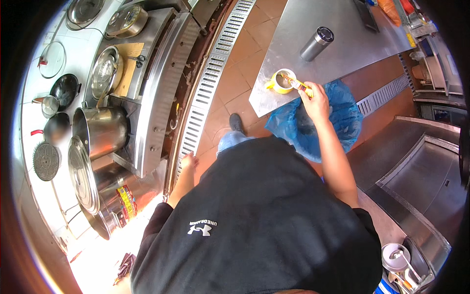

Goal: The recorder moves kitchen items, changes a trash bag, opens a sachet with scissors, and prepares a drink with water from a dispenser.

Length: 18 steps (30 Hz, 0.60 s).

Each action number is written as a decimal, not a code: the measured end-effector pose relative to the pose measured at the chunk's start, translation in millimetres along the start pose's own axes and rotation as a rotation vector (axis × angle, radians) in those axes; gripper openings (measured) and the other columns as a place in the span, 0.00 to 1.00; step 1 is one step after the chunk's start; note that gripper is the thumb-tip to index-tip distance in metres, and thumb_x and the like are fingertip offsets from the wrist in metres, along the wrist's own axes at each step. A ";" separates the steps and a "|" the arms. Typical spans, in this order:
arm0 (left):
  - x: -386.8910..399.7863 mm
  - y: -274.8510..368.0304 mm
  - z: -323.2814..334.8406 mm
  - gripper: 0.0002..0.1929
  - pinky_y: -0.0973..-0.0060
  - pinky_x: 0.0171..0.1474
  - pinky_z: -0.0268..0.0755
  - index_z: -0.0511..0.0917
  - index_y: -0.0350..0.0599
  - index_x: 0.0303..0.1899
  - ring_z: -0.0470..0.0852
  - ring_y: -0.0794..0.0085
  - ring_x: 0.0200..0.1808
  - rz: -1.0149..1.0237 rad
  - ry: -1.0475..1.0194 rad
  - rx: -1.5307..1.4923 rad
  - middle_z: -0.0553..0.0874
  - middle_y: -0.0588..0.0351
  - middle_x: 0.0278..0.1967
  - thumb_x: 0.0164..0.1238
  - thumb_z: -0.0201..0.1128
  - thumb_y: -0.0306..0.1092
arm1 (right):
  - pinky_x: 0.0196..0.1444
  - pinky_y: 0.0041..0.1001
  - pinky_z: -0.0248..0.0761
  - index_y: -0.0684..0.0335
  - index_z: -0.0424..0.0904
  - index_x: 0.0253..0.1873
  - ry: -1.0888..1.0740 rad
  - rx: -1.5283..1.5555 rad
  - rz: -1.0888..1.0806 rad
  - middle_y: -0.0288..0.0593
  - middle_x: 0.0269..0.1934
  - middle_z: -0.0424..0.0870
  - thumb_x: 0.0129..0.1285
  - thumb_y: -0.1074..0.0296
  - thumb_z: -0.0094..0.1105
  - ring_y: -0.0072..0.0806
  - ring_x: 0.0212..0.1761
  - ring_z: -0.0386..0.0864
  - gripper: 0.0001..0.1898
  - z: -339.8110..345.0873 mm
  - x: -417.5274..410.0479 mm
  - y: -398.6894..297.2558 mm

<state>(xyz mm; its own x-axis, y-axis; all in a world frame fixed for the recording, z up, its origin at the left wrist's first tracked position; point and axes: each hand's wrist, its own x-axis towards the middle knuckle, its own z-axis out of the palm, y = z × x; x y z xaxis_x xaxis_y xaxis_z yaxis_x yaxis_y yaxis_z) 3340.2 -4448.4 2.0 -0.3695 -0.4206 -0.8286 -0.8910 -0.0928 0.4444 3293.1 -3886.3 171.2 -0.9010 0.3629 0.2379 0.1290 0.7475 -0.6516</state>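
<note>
My right hand (316, 101) grips a slim yellow-and-red printed packet (298, 85). The packet slants down to the left, its far end over or inside a yellow mug with a white interior (282, 81). Something brownish lies in the mug, too small to identify. The mug stands near the corner of a stainless-steel table (271, 68), its handle pointing left. Behind it is a dark grey tumbler with a black lid (316, 44). My left hand (188, 161) hangs low at my side above the floor, loosely curled, with nothing visible in it.
Below the table corner stands a bin lined with a blue plastic bag (350, 126). A metal drain grate (205, 88) crosses the tiled floor. On the left, a steel stove (154, 110) carries a large stockpot (106, 128). Ladles and a bowl (394, 257) sit at lower right.
</note>
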 end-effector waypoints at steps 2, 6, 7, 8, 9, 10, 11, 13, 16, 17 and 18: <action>-1.5 -4.2 -2.7 0.16 0.68 0.30 0.74 0.74 0.45 0.51 0.81 0.65 0.32 -0.014 0.047 -0.003 0.80 0.53 0.37 0.67 0.62 0.41 | 0.46 0.37 0.76 0.60 0.80 0.49 0.039 0.027 -0.048 0.47 0.42 0.82 0.58 0.64 0.68 0.46 0.44 0.82 0.15 -3.9 -0.2 -8.8; 7.0 -6.1 -3.2 0.16 0.68 0.32 0.74 0.74 0.45 0.52 0.81 0.65 0.32 -0.031 0.040 -0.011 0.81 0.53 0.37 0.67 0.62 0.40 | 0.45 0.37 0.76 0.60 0.80 0.48 -0.006 0.002 -0.040 0.47 0.42 0.81 0.58 0.64 0.68 0.45 0.44 0.82 0.14 -3.9 7.5 -5.0; 8.6 -7.7 -4.0 0.16 0.68 0.32 0.74 0.74 0.45 0.52 0.81 0.65 0.32 -0.033 0.042 -0.010 0.81 0.53 0.37 0.67 0.62 0.40 | 0.45 0.36 0.76 0.60 0.80 0.48 0.009 0.015 -0.066 0.47 0.42 0.81 0.59 0.64 0.67 0.45 0.43 0.82 0.14 -7.0 7.6 -10.4; 10.1 -9.1 -4.6 0.16 0.68 0.32 0.74 0.73 0.45 0.52 0.81 0.65 0.31 -0.023 0.024 -0.005 0.81 0.53 0.37 0.67 0.62 0.40 | 0.45 0.36 0.76 0.60 0.80 0.48 0.024 0.028 -0.092 0.47 0.42 0.81 0.59 0.64 0.67 0.45 0.43 0.82 0.14 -8.0 7.6 -14.0; 11.4 -10.7 -5.7 0.16 0.67 0.32 0.74 0.73 0.45 0.52 0.81 0.65 0.31 -0.013 0.008 0.001 0.81 0.53 0.36 0.67 0.62 0.40 | 0.45 0.36 0.76 0.60 0.80 0.48 0.021 0.029 -0.090 0.47 0.42 0.81 0.59 0.64 0.67 0.45 0.43 0.82 0.14 -6.0 7.6 -14.0; 11.9 -8.7 -0.5 0.17 0.67 0.32 0.74 0.72 0.46 0.52 0.81 0.66 0.31 -0.026 0.030 -0.009 0.81 0.53 0.36 0.68 0.61 0.41 | 0.44 0.36 0.76 0.60 0.80 0.48 0.001 0.013 -0.064 0.47 0.41 0.81 0.59 0.65 0.67 0.45 0.42 0.82 0.13 -5.7 9.2 -13.9; 11.9 -6.3 1.9 0.17 0.67 0.32 0.74 0.72 0.46 0.52 0.81 0.66 0.31 -0.021 0.025 -0.005 0.81 0.53 0.36 0.68 0.61 0.41 | 0.43 0.36 0.76 0.60 0.80 0.47 -0.018 -0.003 -0.038 0.46 0.41 0.81 0.59 0.65 0.66 0.44 0.42 0.82 0.13 -5.6 10.4 -13.8; 9.3 -7.4 0.7 0.17 0.67 0.31 0.74 0.72 0.46 0.53 0.80 0.66 0.31 -0.032 0.004 0.005 0.81 0.53 0.37 0.68 0.60 0.42 | 0.42 0.36 0.76 0.60 0.80 0.47 0.016 0.016 -0.070 0.46 0.41 0.81 0.60 0.65 0.66 0.44 0.41 0.82 0.12 -7.7 10.5 -17.9; 7.2 -9.7 1.0 0.17 0.67 0.34 0.74 0.72 0.47 0.54 0.81 0.65 0.34 -0.036 0.007 -0.003 0.81 0.53 0.39 0.69 0.59 0.42 | 0.41 0.37 0.76 0.60 0.80 0.46 0.003 0.020 -0.064 0.46 0.40 0.81 0.60 0.65 0.66 0.44 0.40 0.82 0.11 -6.2 11.1 -17.3; 5.9 -9.0 1.1 0.17 0.66 0.35 0.74 0.71 0.47 0.54 0.81 0.65 0.35 -0.047 -0.002 -0.002 0.81 0.52 0.40 0.69 0.59 0.42 | 0.41 0.37 0.76 0.60 0.80 0.46 -0.036 0.003 -0.029 0.46 0.40 0.80 0.60 0.65 0.66 0.44 0.40 0.82 0.11 -6.2 12.5 -15.7; 5.4 -7.3 2.0 0.17 0.66 0.36 0.74 0.71 0.47 0.55 0.81 0.65 0.35 -0.059 -0.010 -0.002 0.81 0.51 0.42 0.69 0.59 0.41 | 0.41 0.37 0.76 0.60 0.80 0.46 -0.031 0.001 -0.023 0.46 0.40 0.80 0.60 0.65 0.66 0.44 0.40 0.82 0.11 -7.3 11.6 -14.3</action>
<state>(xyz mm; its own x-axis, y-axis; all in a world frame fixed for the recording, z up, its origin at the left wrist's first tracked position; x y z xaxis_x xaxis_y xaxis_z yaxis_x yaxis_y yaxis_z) 3344.2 -4448.1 -6.4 -0.3193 -0.4056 -0.8565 -0.9107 -0.1184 0.3956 3283.8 -3888.6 188.6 -0.9161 0.3283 0.2304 0.1080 0.7552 -0.6466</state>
